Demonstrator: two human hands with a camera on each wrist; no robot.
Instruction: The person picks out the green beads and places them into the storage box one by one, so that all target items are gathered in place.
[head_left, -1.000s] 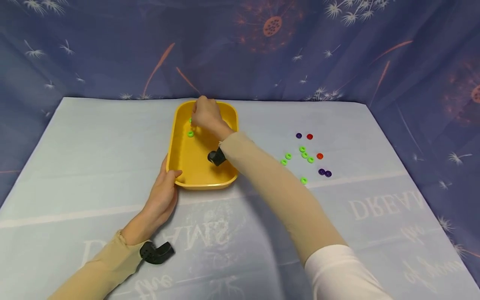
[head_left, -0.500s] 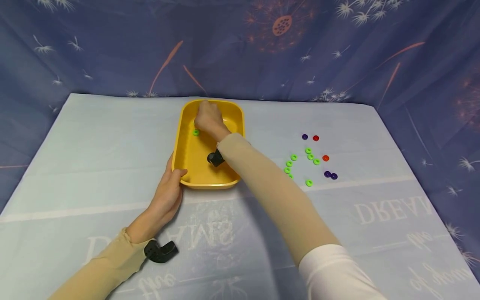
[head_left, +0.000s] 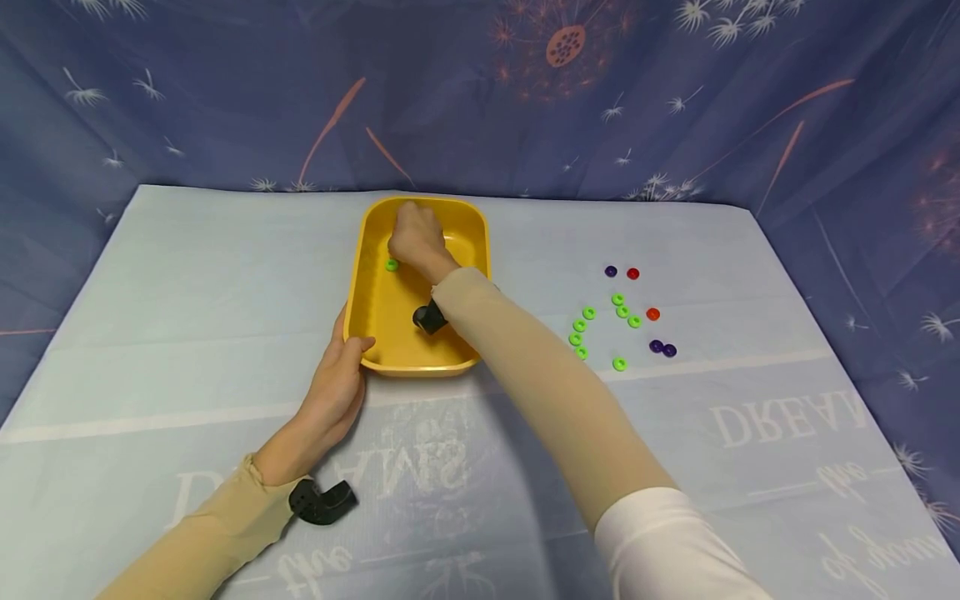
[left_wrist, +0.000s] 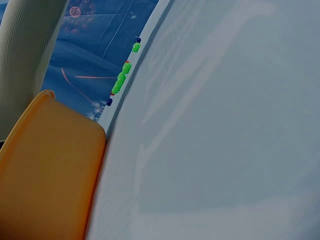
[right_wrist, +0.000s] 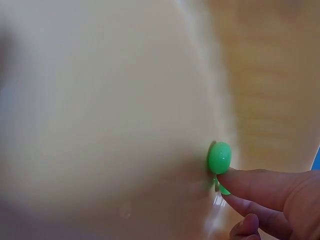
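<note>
head view: the right hand (head_left: 417,237) reaches into the far left part of a yellow tray (head_left: 420,372), fingertips hidden here, while the left hand (head_left: 337,379) grips the tray's near left corner, thumb over the rim. in the right wrist view, thumb and finger seem to pinch a green bead (right_wrist: 224,190), mostly covered by them.

the likeliest trouble is a slip: the bead looks smooth and rounded, and a hold at the very fingertips could let it pop out. a second green bead (right_wrist: 219,158) sits so close to the fingertips that a small shift could knock it aside. a tug from the left hand could set beads sliding.

the pinched bead lies between the right hand's fingertips, inside the tray; whether it touches the floor i cannot tell. well to the right, on the tabletop (head_left: 225,267), lie loose green beads (head_left: 622,312), purple beads (head_left: 657,346) and red beads (head_left: 633,273).
</note>
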